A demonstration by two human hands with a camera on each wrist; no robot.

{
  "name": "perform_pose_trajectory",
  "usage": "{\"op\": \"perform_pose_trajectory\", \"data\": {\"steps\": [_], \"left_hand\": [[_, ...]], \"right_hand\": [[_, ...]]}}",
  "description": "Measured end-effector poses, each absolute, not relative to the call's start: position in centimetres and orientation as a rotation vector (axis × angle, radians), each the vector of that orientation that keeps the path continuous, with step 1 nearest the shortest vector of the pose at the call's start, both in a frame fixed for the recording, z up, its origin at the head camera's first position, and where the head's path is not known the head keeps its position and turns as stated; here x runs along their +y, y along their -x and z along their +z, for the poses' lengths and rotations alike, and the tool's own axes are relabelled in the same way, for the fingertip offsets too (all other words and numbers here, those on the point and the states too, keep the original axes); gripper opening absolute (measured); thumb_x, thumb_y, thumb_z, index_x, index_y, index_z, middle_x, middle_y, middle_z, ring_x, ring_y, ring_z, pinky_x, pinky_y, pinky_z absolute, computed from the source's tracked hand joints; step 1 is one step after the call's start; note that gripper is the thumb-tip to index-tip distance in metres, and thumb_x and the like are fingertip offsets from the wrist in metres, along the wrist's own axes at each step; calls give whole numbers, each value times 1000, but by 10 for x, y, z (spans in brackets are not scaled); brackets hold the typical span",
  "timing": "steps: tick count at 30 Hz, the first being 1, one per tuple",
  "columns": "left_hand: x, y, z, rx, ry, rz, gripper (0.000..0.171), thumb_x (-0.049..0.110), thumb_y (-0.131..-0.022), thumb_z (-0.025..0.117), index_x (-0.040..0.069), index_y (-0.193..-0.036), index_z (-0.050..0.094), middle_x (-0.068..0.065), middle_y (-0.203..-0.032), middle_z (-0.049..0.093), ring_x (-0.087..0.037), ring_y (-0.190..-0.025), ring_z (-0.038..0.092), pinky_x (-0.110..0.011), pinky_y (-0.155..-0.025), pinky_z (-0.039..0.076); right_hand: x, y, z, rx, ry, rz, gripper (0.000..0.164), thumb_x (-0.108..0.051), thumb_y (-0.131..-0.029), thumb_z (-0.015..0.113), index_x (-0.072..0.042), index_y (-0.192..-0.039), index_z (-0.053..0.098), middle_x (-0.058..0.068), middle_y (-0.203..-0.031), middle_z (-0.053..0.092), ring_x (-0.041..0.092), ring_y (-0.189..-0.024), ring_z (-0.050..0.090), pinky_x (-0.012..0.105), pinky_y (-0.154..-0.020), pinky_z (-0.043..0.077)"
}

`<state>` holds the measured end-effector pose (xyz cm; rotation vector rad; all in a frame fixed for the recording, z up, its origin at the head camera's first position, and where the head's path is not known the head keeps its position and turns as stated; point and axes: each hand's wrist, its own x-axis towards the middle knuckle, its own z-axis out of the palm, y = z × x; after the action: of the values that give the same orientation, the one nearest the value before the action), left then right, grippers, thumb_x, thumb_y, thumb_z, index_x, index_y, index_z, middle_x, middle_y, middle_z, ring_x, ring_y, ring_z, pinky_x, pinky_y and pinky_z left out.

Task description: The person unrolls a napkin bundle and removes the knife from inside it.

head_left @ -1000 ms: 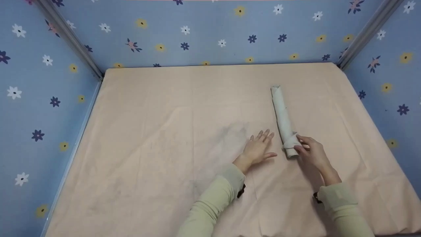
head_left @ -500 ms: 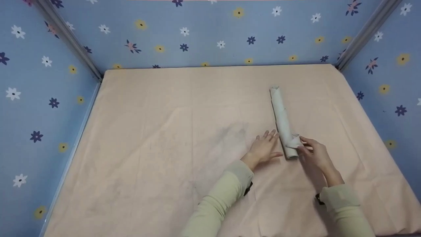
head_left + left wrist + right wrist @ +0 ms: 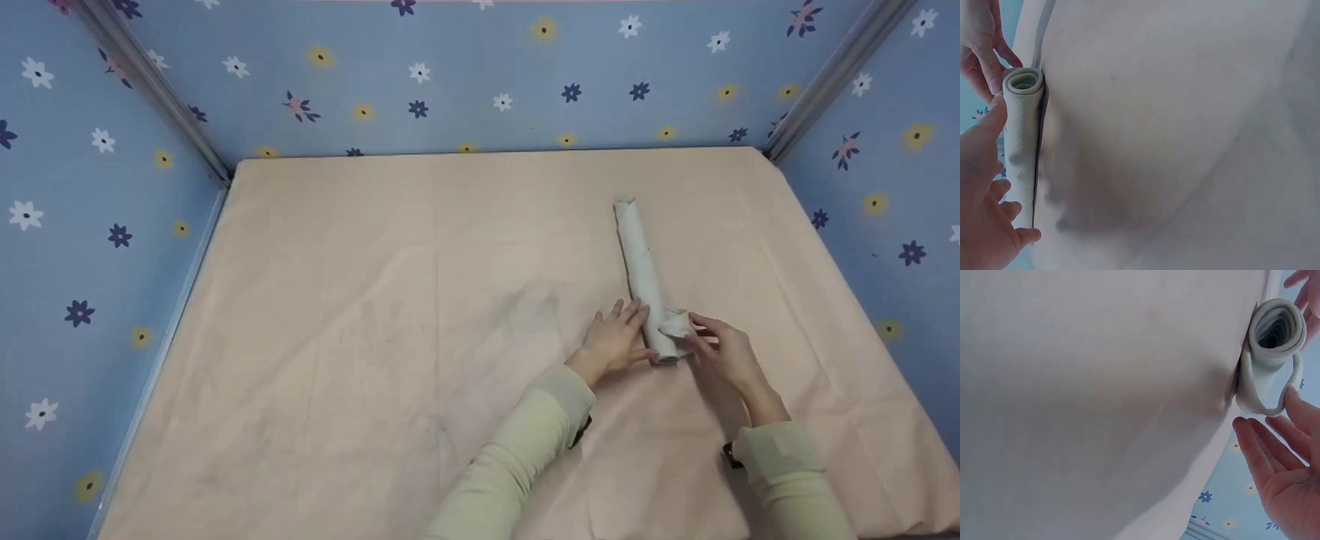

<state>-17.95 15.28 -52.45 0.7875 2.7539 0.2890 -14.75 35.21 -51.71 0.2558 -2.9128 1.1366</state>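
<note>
A pale grey-green cloth rolled into a long tube (image 3: 639, 262) lies lengthwise on the right half of the table. Its spiral end, with a hollow middle, shows in the left wrist view (image 3: 1023, 90). My left hand (image 3: 611, 343) rests against the tube's left side near that end, fingers spread. With thumb and fingers my right hand (image 3: 731, 356) pinches a loose flap (image 3: 677, 324) on the tube's right side. In the right wrist view the flap (image 3: 1249, 396) curves away from the roll, leaving a gap. The fingertips behind the flap are partly hidden.
A creased peach cloth (image 3: 337, 300) covers the table, with greyish smudges near the middle. Blue flowered panels (image 3: 480, 75) stand along the back and both sides, with grey metal posts (image 3: 840, 79) at the rear corners.
My left hand has moved right, from the table surface onto the roll's side. The flap, earlier lying across the roll's near end, is drawn to the right by my right hand.
</note>
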Motion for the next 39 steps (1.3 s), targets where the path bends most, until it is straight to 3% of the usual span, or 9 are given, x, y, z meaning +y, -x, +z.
{"op": "perform_pose_trajectory", "data": {"steps": [29,39], "left_hand": [[163,172,-532,2786,-741,309,73,63,-83,31,26,-143,13,5,-147,12,-16,-133,12,-38,-102,26],[163,173,-533,2796,-757,285,72,63,-84,30,26,-143,14,4,-147,12,-17,-133,13,-39,-101,27]], "right_hand": [[364,142,-513,-2806,-240,1017,35,-3,-87,53,9,-120,49,27,-115,52,39,-95,54,48,-75,46],[359,136,-507,-2681,-272,921,34,3,-82,58,9,-115,53,26,-110,54,39,-97,52,49,-72,47]]}}
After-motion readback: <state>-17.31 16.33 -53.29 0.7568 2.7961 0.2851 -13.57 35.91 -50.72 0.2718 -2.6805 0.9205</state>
